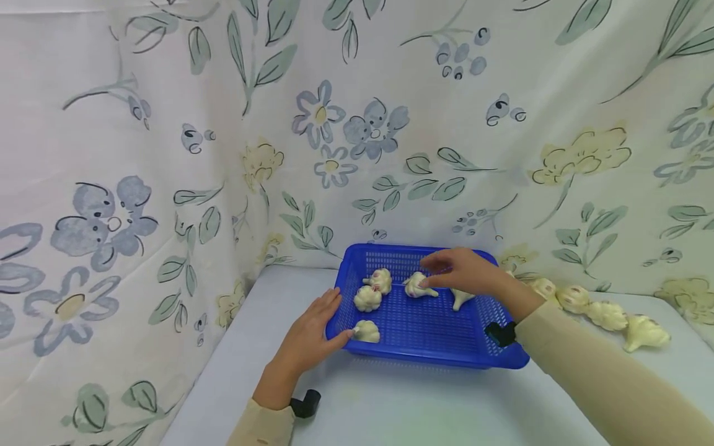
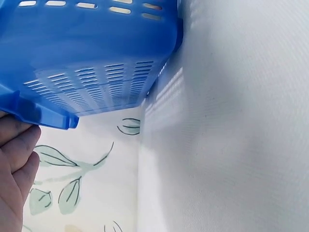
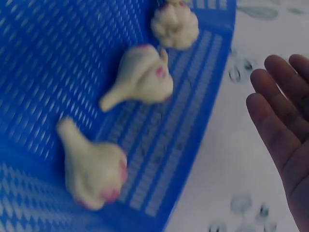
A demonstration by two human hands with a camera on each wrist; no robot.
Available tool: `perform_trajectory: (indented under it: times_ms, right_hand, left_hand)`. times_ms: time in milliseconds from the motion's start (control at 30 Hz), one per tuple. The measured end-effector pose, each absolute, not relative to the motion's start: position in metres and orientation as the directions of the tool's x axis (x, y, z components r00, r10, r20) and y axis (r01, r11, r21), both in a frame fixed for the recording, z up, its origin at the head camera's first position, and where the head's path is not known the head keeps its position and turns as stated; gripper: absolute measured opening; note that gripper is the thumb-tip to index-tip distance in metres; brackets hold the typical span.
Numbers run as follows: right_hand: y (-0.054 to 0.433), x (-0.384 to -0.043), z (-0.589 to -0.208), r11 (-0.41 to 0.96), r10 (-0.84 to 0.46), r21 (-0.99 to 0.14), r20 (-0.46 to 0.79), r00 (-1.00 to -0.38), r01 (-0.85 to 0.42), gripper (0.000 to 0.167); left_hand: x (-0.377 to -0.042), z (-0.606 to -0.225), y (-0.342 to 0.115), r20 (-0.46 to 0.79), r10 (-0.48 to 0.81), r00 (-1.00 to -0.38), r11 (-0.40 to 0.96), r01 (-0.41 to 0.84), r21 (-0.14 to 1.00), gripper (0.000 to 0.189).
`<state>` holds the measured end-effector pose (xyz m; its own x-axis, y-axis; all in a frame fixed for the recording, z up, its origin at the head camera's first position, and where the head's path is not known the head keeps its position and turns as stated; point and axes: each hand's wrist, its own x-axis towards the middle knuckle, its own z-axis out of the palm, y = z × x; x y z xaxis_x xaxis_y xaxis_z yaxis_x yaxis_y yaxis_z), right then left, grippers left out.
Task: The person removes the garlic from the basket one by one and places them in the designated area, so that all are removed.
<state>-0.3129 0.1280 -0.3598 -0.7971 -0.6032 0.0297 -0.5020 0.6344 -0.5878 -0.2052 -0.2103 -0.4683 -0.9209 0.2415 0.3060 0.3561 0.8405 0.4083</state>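
Observation:
A blue plastic basket [image 1: 424,354] stands on the table with several garlic bulbs inside. Along its left side are a few bulbs, one garlic bulb [image 1: 367,298] among them. My left hand [image 1: 312,331] rests at the left rim with its fingers straight. Over the back right part hovers my right hand [image 1: 460,269], its fingers loosely bent and nothing held in them. Below that hand lie one garlic bulb [image 1: 419,285] and another bulb [image 1: 460,300], partly hidden by it. The right wrist view shows the palm [image 3: 299,159] bare, apart from the bulbs.
Right of the basket, a row of garlic bulbs [image 1: 607,316] lies on the white table [image 1: 413,409], its far end partly hidden by my right arm. A floral cloth [image 1: 424,124] hangs behind the table and along its left side.

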Motion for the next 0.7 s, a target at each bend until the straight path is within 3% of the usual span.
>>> perform_trajectory:
  times_ms: [467, 567, 700]
  right_hand:
    - [0.035, -0.323, -0.400, 0.498, -0.814, -0.690, -0.162, -0.558, -0.526, 0.055]
    - [0.024, -0.324, -0.410, 0.515, -0.815, -0.705, -0.227, -0.533, -0.488, 0.054]
    - [0.013, -0.327, -0.417, 0.592, -0.784, -0.633, -0.307, -0.540, -0.498, 0.053]
  left_hand:
    - [-0.205, -0.470, -0.213, 0.332, 0.251, -0.909, 0.816, 0.383, 0.433, 0.080]
    - [-0.205, -0.471, -0.214, 0.330, 0.249, -0.911, 0.818, 0.380, 0.432, 0.081]
    - [-0.207, -0.470, -0.213, 0.335, 0.248, -0.909, 0.820, 0.381, 0.427, 0.080]
